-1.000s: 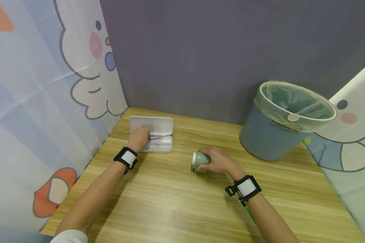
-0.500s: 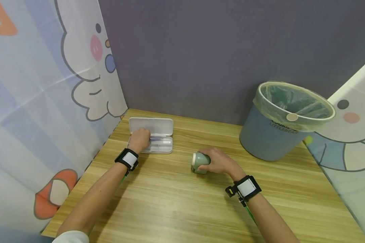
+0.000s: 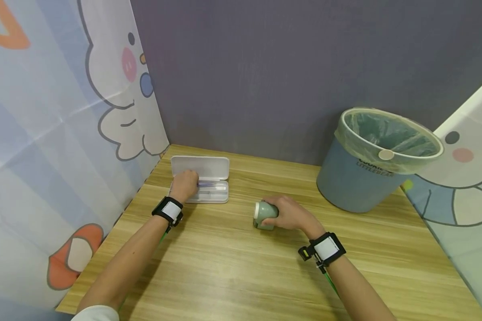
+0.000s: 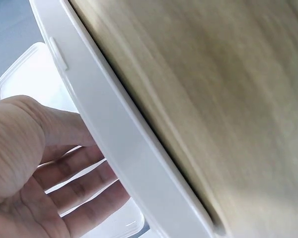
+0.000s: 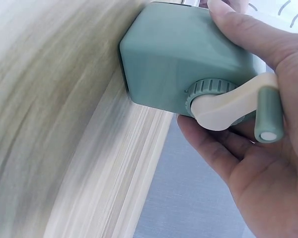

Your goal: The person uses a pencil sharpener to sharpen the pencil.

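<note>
A white pencil case (image 3: 214,199) lies open at the back left, its lid (image 3: 214,167) raised behind it. My left hand (image 3: 185,183) reaches into the case and pinches a thin purple pencil (image 3: 205,183), which sticks out to the right of the fingers. In the left wrist view, the case's front wall (image 4: 114,119) hides the fingertips. My right hand (image 3: 287,213) grips a green pencil sharpener (image 3: 268,213) on the table. In the right wrist view, the sharpener's cream crank (image 5: 218,111) with its green knob faces the palm.
A blue waste bin (image 3: 345,178) with a plastic liner stands at the back right of the wooden table (image 3: 225,267). A grey wall (image 3: 241,80) closes the back, and printed curtains (image 3: 64,147) hang at both sides.
The purple pencil has tipped slightly to lie flatter in the case. My left hand has barely shifted. The right hand and sharpener stay in place.
</note>
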`<state>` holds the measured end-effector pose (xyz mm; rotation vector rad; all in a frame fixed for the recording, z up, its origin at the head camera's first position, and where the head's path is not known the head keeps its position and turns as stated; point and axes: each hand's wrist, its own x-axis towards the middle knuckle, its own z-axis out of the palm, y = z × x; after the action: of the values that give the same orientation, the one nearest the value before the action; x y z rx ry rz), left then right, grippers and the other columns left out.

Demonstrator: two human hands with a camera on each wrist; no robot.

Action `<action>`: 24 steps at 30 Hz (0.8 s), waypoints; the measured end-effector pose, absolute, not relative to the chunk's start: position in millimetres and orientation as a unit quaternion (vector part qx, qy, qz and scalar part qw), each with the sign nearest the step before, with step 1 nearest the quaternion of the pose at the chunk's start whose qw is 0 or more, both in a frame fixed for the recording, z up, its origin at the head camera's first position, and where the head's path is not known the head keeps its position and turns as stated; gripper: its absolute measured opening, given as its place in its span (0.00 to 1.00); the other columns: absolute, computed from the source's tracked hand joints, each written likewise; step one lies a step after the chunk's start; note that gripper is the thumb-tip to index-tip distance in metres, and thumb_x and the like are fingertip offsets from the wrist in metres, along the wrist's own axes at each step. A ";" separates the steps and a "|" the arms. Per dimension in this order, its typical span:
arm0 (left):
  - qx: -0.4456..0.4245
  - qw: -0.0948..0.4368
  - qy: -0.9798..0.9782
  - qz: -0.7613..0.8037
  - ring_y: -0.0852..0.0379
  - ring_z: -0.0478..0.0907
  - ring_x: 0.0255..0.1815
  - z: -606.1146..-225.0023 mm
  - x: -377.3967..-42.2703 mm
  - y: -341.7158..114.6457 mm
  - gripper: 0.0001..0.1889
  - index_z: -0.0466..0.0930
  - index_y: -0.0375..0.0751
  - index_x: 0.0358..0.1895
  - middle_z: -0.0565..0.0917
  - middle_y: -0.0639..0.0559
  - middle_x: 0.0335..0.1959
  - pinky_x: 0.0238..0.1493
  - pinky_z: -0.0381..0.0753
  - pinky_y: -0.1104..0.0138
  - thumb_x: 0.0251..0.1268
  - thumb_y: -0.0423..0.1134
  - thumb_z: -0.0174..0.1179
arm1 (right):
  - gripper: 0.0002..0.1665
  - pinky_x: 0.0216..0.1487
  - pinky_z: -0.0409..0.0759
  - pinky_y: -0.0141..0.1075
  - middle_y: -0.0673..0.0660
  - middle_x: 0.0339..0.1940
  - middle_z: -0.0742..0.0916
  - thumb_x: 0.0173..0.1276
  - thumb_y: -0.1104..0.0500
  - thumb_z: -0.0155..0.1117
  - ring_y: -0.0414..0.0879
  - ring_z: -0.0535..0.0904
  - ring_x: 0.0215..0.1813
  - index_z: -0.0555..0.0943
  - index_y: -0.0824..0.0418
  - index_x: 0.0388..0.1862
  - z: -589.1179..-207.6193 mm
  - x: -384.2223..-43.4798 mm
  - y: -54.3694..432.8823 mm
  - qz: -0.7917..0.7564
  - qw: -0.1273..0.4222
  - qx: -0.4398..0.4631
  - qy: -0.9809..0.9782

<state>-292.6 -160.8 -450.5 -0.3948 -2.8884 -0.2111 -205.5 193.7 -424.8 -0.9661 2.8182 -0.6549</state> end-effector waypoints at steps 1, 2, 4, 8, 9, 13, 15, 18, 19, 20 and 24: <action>-0.135 0.112 -0.982 -0.074 0.48 0.82 0.25 -450.4 -292.3 -160.6 0.07 0.83 0.36 0.21 0.86 0.40 0.26 0.26 0.83 0.53 0.55 0.26 0.64 | 0.35 0.43 0.80 0.35 0.49 0.49 0.86 0.61 0.47 0.78 0.39 0.81 0.44 0.80 0.57 0.64 -424.5 -205.2 193.7 -0.213 0.044 -0.316 0.923; -0.135 0.115 -0.981 -0.076 0.48 0.82 0.25 -450.6 -292.2 -160.6 0.08 0.83 0.36 0.21 0.86 0.40 0.26 0.25 0.83 0.52 0.55 0.26 0.64 | 0.35 0.43 0.80 0.35 0.49 0.49 0.86 0.61 0.47 0.78 0.39 0.81 0.44 0.80 0.57 0.65 -424.3 -204.9 193.6 -0.211 0.042 -0.316 0.924; -0.136 0.122 -0.980 -0.077 0.48 0.82 0.25 -451.8 -292.6 -160.9 0.08 0.83 0.36 0.20 0.86 0.40 0.25 0.25 0.82 0.52 0.54 0.25 0.63 | 0.35 0.44 0.80 0.35 0.49 0.50 0.86 0.61 0.47 0.78 0.39 0.81 0.44 0.79 0.57 0.65 -423.8 -204.1 193.4 -0.208 0.040 -0.316 0.925; -0.138 0.125 -0.978 -0.088 0.48 0.81 0.25 -454.0 -293.6 -162.4 0.08 0.84 0.37 0.20 0.86 0.41 0.25 0.26 0.82 0.52 0.52 0.24 0.63 | 0.36 0.45 0.81 0.36 0.50 0.51 0.87 0.61 0.46 0.78 0.40 0.81 0.46 0.79 0.57 0.66 -423.3 -202.4 193.2 -0.205 0.035 -0.316 0.926; -0.139 0.125 -0.978 -0.092 0.48 0.81 0.26 -454.4 -293.9 -162.9 0.07 0.84 0.37 0.20 0.86 0.41 0.25 0.26 0.82 0.52 0.51 0.24 0.63 | 0.36 0.45 0.81 0.36 0.50 0.52 0.87 0.61 0.46 0.78 0.40 0.81 0.46 0.79 0.58 0.66 -423.3 -202.1 193.3 -0.205 0.033 -0.317 0.925; -0.142 0.120 -0.976 -0.115 0.46 0.83 0.29 -454.8 -293.0 -166.0 0.07 0.88 0.36 0.24 0.88 0.41 0.29 0.31 0.83 0.51 0.49 0.24 0.62 | 0.36 0.45 0.81 0.36 0.50 0.51 0.87 0.60 0.46 0.79 0.40 0.82 0.45 0.79 0.58 0.65 -424.1 -201.6 192.9 -0.204 0.031 -0.318 0.925; -0.142 0.117 -0.975 -0.127 0.44 0.85 0.33 -455.6 -291.6 -167.5 0.07 0.90 0.35 0.28 0.89 0.40 0.32 0.35 0.84 0.50 0.49 0.24 0.62 | 0.37 0.44 0.81 0.35 0.51 0.51 0.87 0.60 0.46 0.78 0.40 0.82 0.45 0.79 0.58 0.65 -425.4 -202.1 192.6 -0.205 0.037 -0.317 0.925; -0.147 0.125 -0.969 -0.152 0.42 0.86 0.37 -455.8 -289.9 -168.4 0.10 0.90 0.34 0.35 0.90 0.40 0.37 0.38 0.85 0.50 0.50 0.26 0.63 | 0.38 0.43 0.81 0.34 0.51 0.51 0.86 0.61 0.45 0.78 0.40 0.82 0.45 0.78 0.59 0.67 -426.4 -203.5 193.3 -0.206 0.049 -0.315 0.925; -0.150 0.132 -0.966 -0.164 0.42 0.86 0.38 -454.9 -288.9 -168.0 0.10 0.90 0.34 0.37 0.89 0.40 0.38 0.39 0.85 0.50 0.52 0.27 0.63 | 0.38 0.43 0.81 0.34 0.51 0.52 0.86 0.62 0.45 0.77 0.40 0.82 0.45 0.78 0.59 0.67 -426.4 -204.2 193.7 -0.206 0.053 -0.316 0.924; -0.157 0.141 -0.961 -0.178 0.43 0.86 0.39 -453.4 -288.0 -167.1 0.10 0.90 0.34 0.39 0.89 0.40 0.38 0.39 0.85 0.51 0.53 0.29 0.64 | 0.39 0.43 0.81 0.34 0.52 0.52 0.86 0.62 0.45 0.77 0.41 0.82 0.45 0.77 0.59 0.68 -426.2 -204.9 194.2 -0.207 0.056 -0.317 0.924; -0.210 0.173 -0.930 -0.248 0.45 0.85 0.40 -444.0 -280.1 -158.0 0.11 0.88 0.33 0.45 0.87 0.41 0.41 0.40 0.84 0.54 0.61 0.35 0.68 | 0.40 0.42 0.80 0.34 0.53 0.55 0.86 0.63 0.44 0.76 0.41 0.82 0.45 0.76 0.60 0.69 -423.2 -207.0 196.0 -0.202 0.061 -0.328 0.921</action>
<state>-280.1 -158.0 -444.0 -0.5956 -2.6365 -0.7045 -207.0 196.0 -423.2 -0.9929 2.7847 -0.6095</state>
